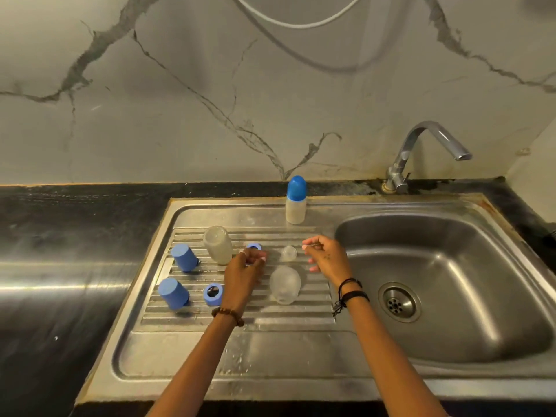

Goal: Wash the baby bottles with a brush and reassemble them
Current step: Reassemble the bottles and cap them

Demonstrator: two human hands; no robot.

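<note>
A dark bench is running under a veined marble wall, carrying a steel sink with a ribbed drainboard and a tap. An assembled bottle is standing upright at the drainboard's back edge, blue cap up. Two clear bottle bodies are standing mouth down on the ribs, near two blue caps, a blue ring and a clear nipple. The left hand is hovering with curled fingers, partly hiding a second ring; whether it is grasping anything is unclear. The right hand is hanging loosely released.
</note>
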